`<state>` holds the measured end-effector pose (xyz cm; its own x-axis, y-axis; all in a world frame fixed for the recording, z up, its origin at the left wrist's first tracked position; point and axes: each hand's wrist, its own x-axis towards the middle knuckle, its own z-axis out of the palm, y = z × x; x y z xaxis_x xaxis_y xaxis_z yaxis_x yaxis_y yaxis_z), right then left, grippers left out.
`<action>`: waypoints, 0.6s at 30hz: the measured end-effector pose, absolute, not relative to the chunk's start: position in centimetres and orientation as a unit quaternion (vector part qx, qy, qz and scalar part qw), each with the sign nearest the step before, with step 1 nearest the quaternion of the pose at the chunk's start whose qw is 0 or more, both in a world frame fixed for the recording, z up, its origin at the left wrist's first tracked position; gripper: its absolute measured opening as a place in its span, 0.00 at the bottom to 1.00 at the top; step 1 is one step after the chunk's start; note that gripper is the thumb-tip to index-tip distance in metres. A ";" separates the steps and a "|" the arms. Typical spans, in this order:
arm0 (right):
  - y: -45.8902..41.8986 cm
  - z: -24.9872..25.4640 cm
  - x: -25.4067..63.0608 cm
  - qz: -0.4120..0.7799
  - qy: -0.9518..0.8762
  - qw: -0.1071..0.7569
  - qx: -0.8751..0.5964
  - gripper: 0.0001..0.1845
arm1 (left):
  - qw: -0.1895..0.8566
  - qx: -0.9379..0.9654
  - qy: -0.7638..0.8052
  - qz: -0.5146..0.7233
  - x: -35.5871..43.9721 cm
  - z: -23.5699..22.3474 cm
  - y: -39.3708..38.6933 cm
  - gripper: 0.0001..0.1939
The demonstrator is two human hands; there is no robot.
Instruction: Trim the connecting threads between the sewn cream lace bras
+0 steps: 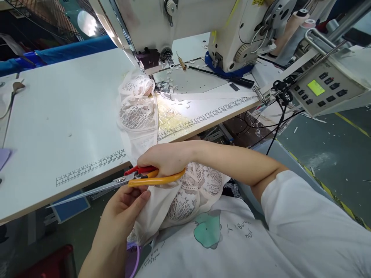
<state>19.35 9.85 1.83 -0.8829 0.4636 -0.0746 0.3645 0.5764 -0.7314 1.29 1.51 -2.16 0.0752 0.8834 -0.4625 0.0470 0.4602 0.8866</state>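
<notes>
White lace cloth runs from the counter over its front edge, pinched by the left hand, seemingly to keep it steady, while the right hand holds orange-handled scissors.

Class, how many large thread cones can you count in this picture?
2: a tan thread cone and, beside it, a grey thread cone, both upper right, beyond the white metal sewing machine. Others may be hidden.

Right hand curled, left hand pinching, right elbow bent
</notes>
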 end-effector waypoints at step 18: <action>0.9 -1.7 23.9 0.569 -0.760 0.050 -0.310 0.16 | 0.607 0.308 0.617 0.395 1.0 -1.8 1.0 0.13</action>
<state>23.86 0.89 -1.73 -0.8032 0.5274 -0.2769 0.4139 0.1598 -0.8962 1.00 1.04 -1.78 -0.0730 0.8598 -0.5054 -0.0998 0.4979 0.8615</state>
